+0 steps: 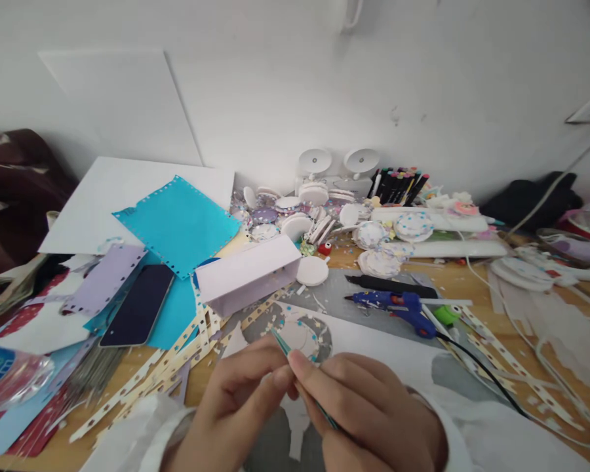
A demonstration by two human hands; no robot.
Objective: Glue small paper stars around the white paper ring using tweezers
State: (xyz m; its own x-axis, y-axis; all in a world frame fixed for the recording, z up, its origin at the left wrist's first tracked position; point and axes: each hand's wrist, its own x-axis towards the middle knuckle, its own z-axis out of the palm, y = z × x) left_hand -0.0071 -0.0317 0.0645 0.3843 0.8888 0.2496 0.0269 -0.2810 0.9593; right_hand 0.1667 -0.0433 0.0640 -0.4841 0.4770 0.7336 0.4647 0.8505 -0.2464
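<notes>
My right hand is closed around a thin teal tool like tweezers, its tip pointing up and left. My left hand is closed too, its fingertips pinched against the tool's shaft just below the tip; whether they hold anything small I cannot make out. Both hands hover at the near edge of the desk, over a white paper circle dotted with coloured specks that lies on a grey mat.
A blue glue gun with a black cord lies right of the hands, beside a black marker. A phone, teal sheets, a folded white paper box, punched paper strips and several decorated discs clutter the desk.
</notes>
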